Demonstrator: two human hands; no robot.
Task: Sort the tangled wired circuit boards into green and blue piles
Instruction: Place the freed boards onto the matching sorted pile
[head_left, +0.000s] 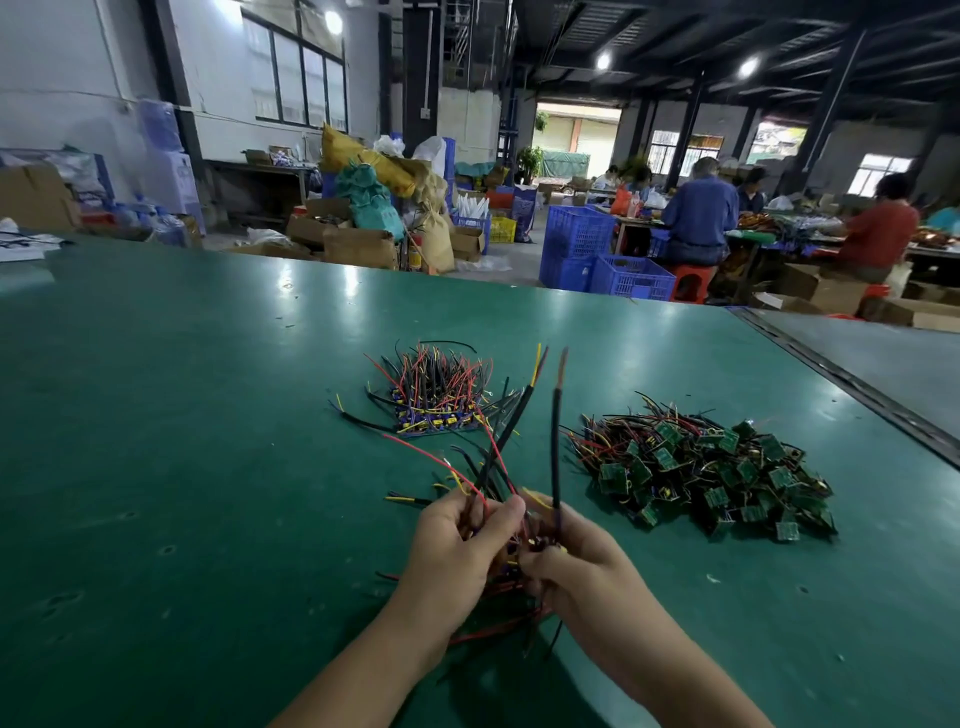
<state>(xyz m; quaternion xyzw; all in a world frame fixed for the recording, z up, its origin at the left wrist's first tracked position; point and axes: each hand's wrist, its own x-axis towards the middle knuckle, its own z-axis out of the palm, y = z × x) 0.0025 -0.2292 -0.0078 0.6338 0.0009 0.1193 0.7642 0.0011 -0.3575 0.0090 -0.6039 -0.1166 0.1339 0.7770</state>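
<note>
Sorting well advanced: blue pile (434, 395) and larger green pile (711, 470) lie apart on the table (208, 415). Left hand (457, 545) and right hand (576, 564) both grip the remaining tangled bundle (511, 499), unsorted.

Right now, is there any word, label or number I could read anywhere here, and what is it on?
No text here is readable.
Green boards: any markings are too small to read.
Blue boards: too small as well.
Wire bundle: no lettering shows.
Green sack: a printed patch, too blurred to read.
Blue bag: print on its front, too blurred to read.
</note>
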